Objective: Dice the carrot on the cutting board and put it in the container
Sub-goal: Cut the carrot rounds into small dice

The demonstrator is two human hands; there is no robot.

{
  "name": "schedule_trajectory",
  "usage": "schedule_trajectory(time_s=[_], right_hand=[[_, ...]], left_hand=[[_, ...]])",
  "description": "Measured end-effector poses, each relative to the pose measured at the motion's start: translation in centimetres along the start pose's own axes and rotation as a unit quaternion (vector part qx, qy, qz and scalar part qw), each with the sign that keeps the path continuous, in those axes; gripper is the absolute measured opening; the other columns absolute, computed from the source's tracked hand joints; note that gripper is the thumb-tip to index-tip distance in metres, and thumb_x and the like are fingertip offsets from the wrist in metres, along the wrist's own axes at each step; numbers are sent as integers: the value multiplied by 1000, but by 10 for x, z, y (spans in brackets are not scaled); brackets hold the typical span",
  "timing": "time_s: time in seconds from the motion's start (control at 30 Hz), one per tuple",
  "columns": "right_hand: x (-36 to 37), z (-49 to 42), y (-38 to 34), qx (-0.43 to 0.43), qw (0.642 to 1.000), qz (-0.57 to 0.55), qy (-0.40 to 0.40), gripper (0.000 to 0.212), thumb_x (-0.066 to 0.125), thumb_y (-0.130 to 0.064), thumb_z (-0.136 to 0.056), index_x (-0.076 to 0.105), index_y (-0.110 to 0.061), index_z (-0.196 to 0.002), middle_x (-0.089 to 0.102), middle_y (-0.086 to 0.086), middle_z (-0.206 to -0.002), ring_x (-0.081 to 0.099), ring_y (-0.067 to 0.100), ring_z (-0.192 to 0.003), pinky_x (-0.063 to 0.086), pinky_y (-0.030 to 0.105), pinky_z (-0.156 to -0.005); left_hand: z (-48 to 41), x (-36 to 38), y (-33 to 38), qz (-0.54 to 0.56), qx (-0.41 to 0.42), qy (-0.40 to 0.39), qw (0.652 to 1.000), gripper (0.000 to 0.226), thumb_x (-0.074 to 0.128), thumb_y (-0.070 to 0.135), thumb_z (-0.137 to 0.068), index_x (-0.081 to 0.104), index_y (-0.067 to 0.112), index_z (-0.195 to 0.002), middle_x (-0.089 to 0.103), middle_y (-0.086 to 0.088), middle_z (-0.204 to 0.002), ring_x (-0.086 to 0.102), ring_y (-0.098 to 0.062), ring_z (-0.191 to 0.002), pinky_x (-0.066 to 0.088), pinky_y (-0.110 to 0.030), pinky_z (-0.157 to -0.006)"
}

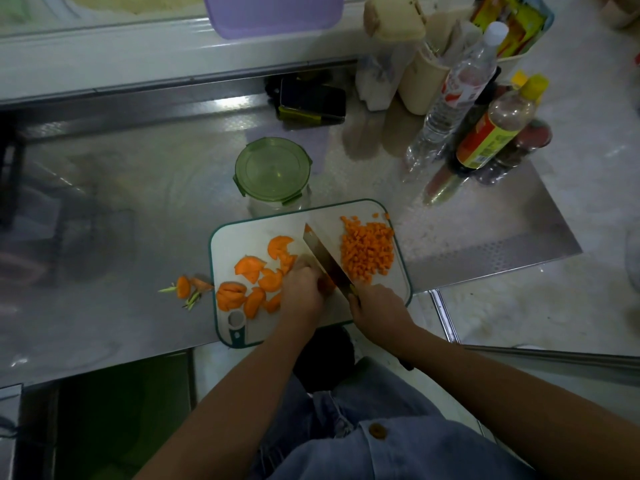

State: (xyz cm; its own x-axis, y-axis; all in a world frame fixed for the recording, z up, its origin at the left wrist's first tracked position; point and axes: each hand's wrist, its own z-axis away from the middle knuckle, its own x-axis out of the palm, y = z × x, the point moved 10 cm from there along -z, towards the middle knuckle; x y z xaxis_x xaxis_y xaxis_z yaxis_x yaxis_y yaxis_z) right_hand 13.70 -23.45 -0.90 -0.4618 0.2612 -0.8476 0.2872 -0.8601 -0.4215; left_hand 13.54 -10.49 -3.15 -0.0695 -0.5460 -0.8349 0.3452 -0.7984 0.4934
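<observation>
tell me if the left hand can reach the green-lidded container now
Probably yes: the green-lidded container stands just beyond the cutting board, with nothing tall between it and the left hand. That hand holds a carrot piece beside the knife, though.

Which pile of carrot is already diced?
The pile of small cubes right of the knife; the carrot left of it is still in big slices.

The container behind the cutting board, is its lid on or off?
On. The green lid sits flat over the container, covering its mouth. Latched or not, cannot tell.
</observation>
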Motion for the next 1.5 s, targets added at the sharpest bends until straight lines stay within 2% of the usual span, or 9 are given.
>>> schedule_trajectory(time_s=[0.1, 0.23, 0.4, 0.47, 0.7, 0.97, 1.07, 1.27, 1.5], right_hand=[[5, -3, -1, 7, 1000, 6, 1, 19, 41, -23, -98, 55, -11, -100, 61, 12, -83, 61, 30, -74, 50, 38, -64], [4, -8, -3, -1, 1000, -4, 7, 19, 42, -24, -98, 54, -10, -101, 61, 12, -82, 59, 30, -72, 47, 37, -61], [-6, -8, -3, -10, 999, -27, 27, 20, 44, -26, -99, 55, -10, -98, 58, 8, -77, 57, 26, -69, 37, 31, -58], [-9, -6, -6, -18, 999, -25, 23, 20, 44, -26, -98, 55, -10, -100, 60, 10, -79, 58, 27, -70, 42, 34, -59], [-1, -1, -8, -14, 1000, 2, -7, 19, 42, -25, -98, 54, -10, -101, 58, 10, -81, 54, 24, -67, 44, 33, -60], [9, -5, -12, -1, 1000, -4, 3, 17, 43, -17, -95, 54, -8, -106, 60, 15, -79, 60, 35, -72, 52, 45, -63], [9, -7, -13, -7, 1000, -9, 12, 22, 44, -18, -96, 52, -10, -114, 61, 15, -81, 60, 35, -72, 51, 44, -62], [-7, -9, -15, -14, 999, -30, 40, 17, 44, -25, -98, 53, -10, -99, 60, 12, -79, 58, 30, -69, 49, 42, -62], [5, -5, -12, -4, 1000, -4, -14, 21, 41, -23, -98, 53, -10, -108, 60, 13, -87, 58, 29, -75, 48, 38, -65]], left_hand=[[1, -1, 3, 2, 9, -5, 1000, 18, 66, 20, -85, 74, 10, -97, 59, -10, -104, 55, -22, -91, 24, -17, -64], [3, -3, 3, 11, 9, -6, 1000, 17, 67, 21, -83, 73, 11, -95, 60, -11, -103, 56, -23, -90, 23, -17, -63], [4, -5, 1, 7, 23, -9, 1000, 29, 68, 17, -82, 68, 12, -110, 59, -8, -114, 57, -24, -102, 38, -25, -79], [4, -6, -3, 20, 19, -8, 1000, 35, 71, 20, -81, 65, 11, -115, 58, -7, -116, 56, -24, -103, 41, -27, -83], [8, -10, -7, 2, 14, 4, 1000, 9, 67, 20, -83, 68, 12, -88, 63, -8, -96, 57, -24, -90, 29, -24, -66], [2, -2, -11, 16, -9, -17, 1000, 15, 62, 16, -87, 76, 16, -89, 72, -5, -88, 56, -14, -73, 29, -17, -61], [2, -3, -13, 17, -14, -16, 1000, 15, 62, 15, -87, 77, 14, -90, 72, -6, -89, 61, -20, -80, 26, -17, -60], [1, 2, -22, 59, -50, -27, 997, 11, 67, 23, -86, 76, 17, -88, 72, -4, -89, 58, -13, -74, 33, -17, -63], [3, 2, -24, 59, -56, -29, 996, 18, 62, 13, -87, 78, 21, -89, 73, 1, -91, 60, -12, -78, 36, -17, -65]])
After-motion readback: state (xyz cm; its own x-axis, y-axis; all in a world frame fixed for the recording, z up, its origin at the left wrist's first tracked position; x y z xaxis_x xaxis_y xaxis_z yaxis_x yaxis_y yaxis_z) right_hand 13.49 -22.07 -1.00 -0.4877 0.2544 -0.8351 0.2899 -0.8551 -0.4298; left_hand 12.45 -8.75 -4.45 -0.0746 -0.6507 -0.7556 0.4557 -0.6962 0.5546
